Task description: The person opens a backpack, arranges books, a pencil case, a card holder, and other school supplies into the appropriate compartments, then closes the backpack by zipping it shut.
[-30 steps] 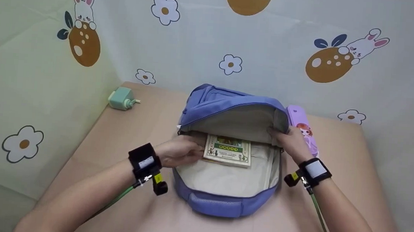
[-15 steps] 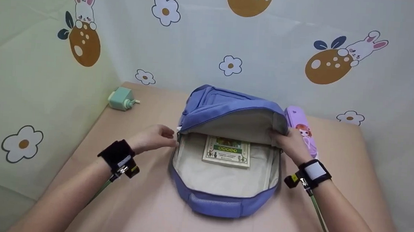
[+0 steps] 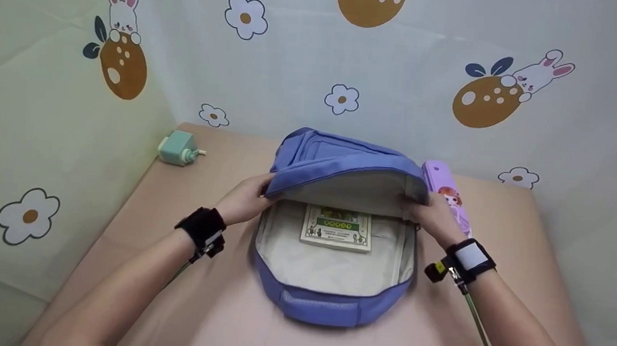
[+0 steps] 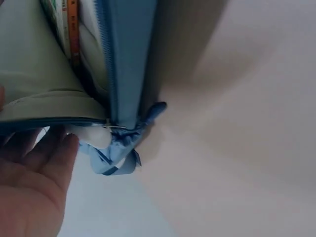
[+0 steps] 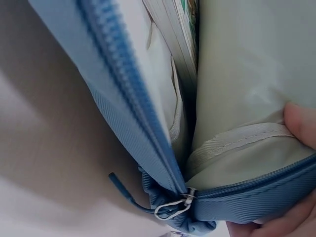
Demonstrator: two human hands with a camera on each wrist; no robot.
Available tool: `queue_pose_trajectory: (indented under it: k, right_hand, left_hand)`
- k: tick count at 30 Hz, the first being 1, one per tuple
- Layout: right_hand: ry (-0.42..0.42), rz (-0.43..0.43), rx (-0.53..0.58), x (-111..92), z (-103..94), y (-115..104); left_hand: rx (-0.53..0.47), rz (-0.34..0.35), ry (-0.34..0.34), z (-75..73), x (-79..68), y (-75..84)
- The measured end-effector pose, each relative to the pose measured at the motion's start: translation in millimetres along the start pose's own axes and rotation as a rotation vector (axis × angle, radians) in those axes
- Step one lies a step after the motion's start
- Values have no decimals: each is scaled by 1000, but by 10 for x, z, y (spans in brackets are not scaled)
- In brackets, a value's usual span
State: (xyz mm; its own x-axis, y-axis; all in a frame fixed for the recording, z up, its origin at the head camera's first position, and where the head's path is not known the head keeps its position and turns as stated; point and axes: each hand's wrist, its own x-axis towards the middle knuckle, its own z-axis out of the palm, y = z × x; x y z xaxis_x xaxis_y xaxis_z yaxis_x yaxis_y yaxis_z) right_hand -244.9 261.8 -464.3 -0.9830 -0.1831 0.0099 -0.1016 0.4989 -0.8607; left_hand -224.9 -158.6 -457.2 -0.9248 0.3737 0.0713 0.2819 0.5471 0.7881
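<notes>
Logging left to right, from my remote seat. Teal pump bottle: lying on its side on the table, well apart; I see little risk there. Left grip: pinching the left edge of the front flap. Green-and-cream book: inside the open blue backpack, its far end under the flap; I judge a slipped pinch would drop the flap over it. Right grip: clamped on the flap's right edge. An uneven pull, I suspect, could jam lining in the zipper slider or knock the purple pencil case just beside.
</notes>
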Motion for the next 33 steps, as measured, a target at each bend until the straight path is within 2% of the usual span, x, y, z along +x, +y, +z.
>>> queue_pose_trajectory:
  k: [4, 6, 14, 20, 25, 33]
  right_hand:
    - [-36, -26, -13, -49, -17, -3]
    - [-43, -59, -53, -78, -27, -2]
    - [-14, -275, -334, -249, -25, 46]
    - [21, -390, -517, -422, -28, 148]
    - [34, -429, -630, -527, -23, 245]
    - [-2, -478, -702, -626, 19, 382]
  left_hand:
    - [53, -11, 11, -15, -14, 31]
    - [72, 7, 11, -20, -20, 23]
    - [216, 97, -15, -9, -105, -27]
    - [397, 210, -25, 4, -203, -89]
    - [496, 286, -48, 15, -253, -145]
    - [596, 432, -85, 63, -328, -271]
